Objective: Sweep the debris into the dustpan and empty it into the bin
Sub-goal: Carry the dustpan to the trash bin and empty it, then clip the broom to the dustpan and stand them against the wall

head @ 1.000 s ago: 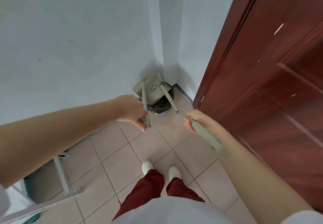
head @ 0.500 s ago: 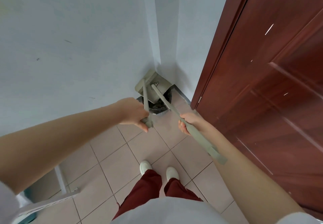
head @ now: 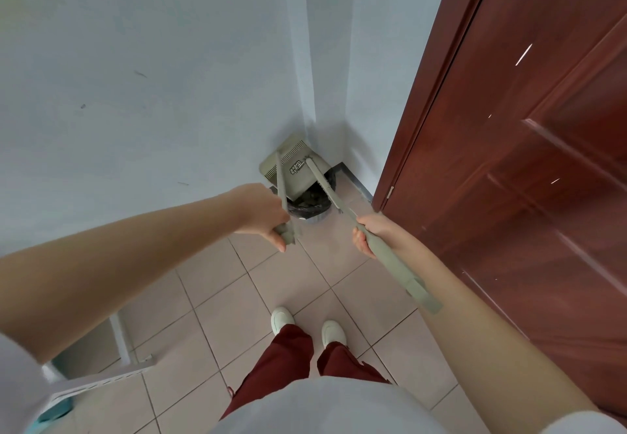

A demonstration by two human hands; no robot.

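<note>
Debris could spill past the bin (head: 310, 208) if the tilted dustpan (head: 291, 171) drifts off its rim or the broom (head: 390, 257) knocks it sideways. The dustpan hangs over the bin in the corner, ahead of both hands: the left hand (head: 263, 211) grips its long handle, the right hand (head: 375, 232) grips the broom's shaft

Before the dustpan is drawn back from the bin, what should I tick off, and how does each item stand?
1. Dustpan tipped over the bin mouth: ok.
2. Left hand grips the dustpan handle: ok.
3. Right hand grips the broom handle: ok.
4. Dustpan fully emptied: cannot tell, its inside faces away.
5. Broom handle clear of the door: ok.
</note>
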